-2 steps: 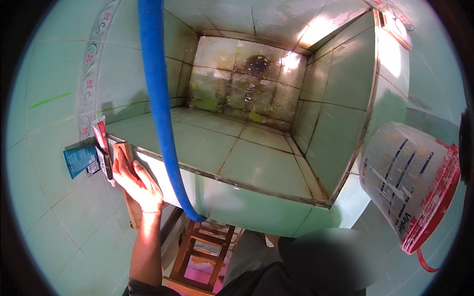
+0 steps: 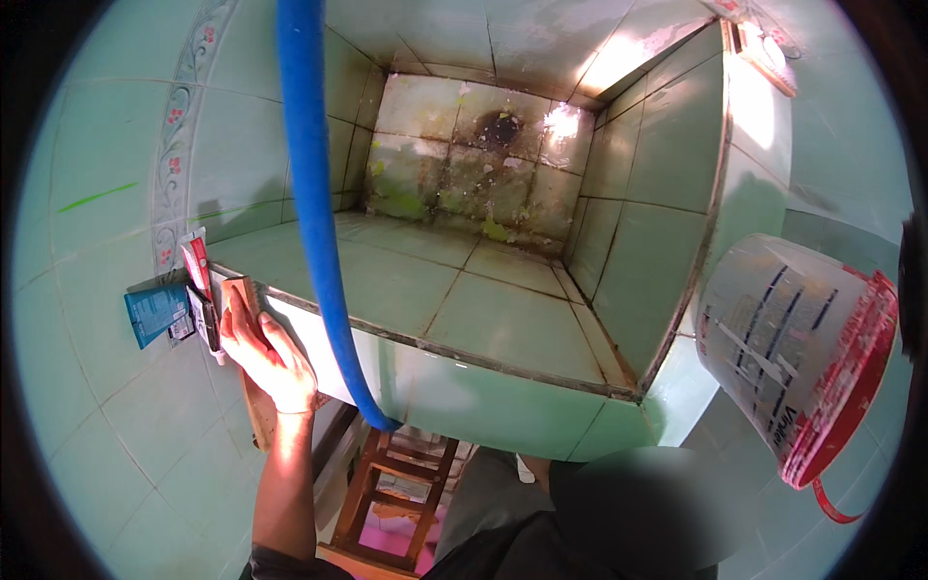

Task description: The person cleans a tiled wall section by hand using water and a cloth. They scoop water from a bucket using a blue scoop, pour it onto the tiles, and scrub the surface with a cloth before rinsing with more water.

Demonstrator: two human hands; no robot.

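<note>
My left hand [image 2: 266, 358] lies flat against the near left corner of a green tiled tank [image 2: 483, 353], fingers stretched out over a wooden slat [image 2: 259, 420] that leans on the tank's outer wall. Just left of the fingertips, a red and white tube [image 2: 198, 261] and a blue sachet [image 2: 155, 311] hang on the tiled wall. A thick blue hose [image 2: 314, 193] comes down from above, crosses the rim beside my hand and ends below it. The tank holds no water and its bottom is stained. My right hand is out of sight.
A whitish plastic bucket [image 2: 793, 348] with a red rim and red handle hangs tilted at the right, beside the tank's right wall. A wooden stool [image 2: 387, 493] stands below the tank's front. Green tiled walls close in on the left and right.
</note>
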